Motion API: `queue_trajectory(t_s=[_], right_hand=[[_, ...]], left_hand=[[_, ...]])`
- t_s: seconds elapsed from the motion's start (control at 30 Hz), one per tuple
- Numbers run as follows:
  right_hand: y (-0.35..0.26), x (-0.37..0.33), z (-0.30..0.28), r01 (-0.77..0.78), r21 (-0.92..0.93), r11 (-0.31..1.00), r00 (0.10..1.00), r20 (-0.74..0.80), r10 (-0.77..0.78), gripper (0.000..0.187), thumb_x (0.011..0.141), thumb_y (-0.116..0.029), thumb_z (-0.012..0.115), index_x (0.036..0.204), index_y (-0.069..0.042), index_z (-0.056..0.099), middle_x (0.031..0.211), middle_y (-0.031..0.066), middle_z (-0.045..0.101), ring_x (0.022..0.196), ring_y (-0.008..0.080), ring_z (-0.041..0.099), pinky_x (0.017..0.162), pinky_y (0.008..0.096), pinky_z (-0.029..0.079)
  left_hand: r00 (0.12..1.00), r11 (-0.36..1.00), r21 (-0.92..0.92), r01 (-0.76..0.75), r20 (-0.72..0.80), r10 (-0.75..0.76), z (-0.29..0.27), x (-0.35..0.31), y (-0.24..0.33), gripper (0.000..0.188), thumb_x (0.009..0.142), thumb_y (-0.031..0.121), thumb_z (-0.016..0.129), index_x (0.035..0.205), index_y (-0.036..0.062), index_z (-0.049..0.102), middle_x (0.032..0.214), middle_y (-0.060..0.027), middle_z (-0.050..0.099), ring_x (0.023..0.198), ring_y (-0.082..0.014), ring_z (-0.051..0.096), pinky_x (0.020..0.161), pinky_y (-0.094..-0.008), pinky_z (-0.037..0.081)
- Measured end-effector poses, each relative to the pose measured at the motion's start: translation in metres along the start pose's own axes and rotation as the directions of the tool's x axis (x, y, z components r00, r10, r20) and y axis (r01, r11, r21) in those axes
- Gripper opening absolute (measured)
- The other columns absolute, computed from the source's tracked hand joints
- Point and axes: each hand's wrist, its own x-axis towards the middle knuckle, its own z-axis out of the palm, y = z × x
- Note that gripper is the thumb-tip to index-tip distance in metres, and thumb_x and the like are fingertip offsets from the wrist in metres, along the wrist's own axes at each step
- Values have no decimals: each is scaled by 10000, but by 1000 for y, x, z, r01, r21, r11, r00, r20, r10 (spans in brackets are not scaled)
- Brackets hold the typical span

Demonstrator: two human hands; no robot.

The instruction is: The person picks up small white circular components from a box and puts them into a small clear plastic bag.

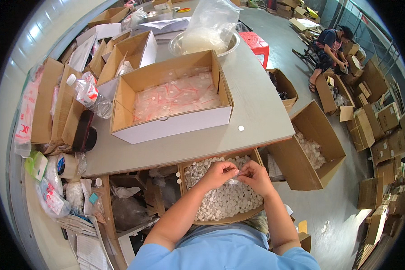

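Just over a cardboard box (257, 156) heaped with small round white discs (227, 202), my two hands meet fingertip to fingertip. The fingers of my left hand (220, 173) are pinched together, and so are those of my right hand (257, 177). Something tiny and pale shows between the fingertips, too small to name. The box sits against my body at the table's near edge. On the table, a white-sided box (175, 128) holds many small clear zip bags (175, 96) with red seal lines. A single white disc (241, 128) lies on the grey tabletop.
A metal basin (175, 45) with a large clear plastic bag (213, 22) stands behind the white-sided box. At left is a plastic bottle (91, 96). An open carton (319, 175) with white pieces stands at right. A seated person (330, 49) works among cartons farther off.
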Motion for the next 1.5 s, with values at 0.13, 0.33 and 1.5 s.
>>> queue_trajectory(t_s=[0.13,0.33,1.5], right_hand=[[8,2,-3,-44,75,996,995,91,37,140,807,-61,695,893,0,603,762,-8,606,656,54,523,568,223,431],[0,0,-7,-80,26,996,972,225,73,93,874,-106,611,901,-25,576,772,-45,534,677,32,449,579,199,376],[29,11,18,300,-823,482,929,366,48,296,757,-132,626,1044,-69,591,1015,194,603,911,377,601,806,460,489]], left_hand=[[999,997,76,-31,7,31,1,2,-9,130,879,134,613,875,7,636,734,26,584,667,-39,491,581,-210,411],[995,992,-108,-64,73,72,5,1,-17,110,894,132,585,844,35,576,704,71,494,628,-19,416,542,-198,358],[869,862,500,80,-458,185,8,13,-42,58,752,75,633,795,38,622,747,-131,641,701,-329,630,631,-412,496]])
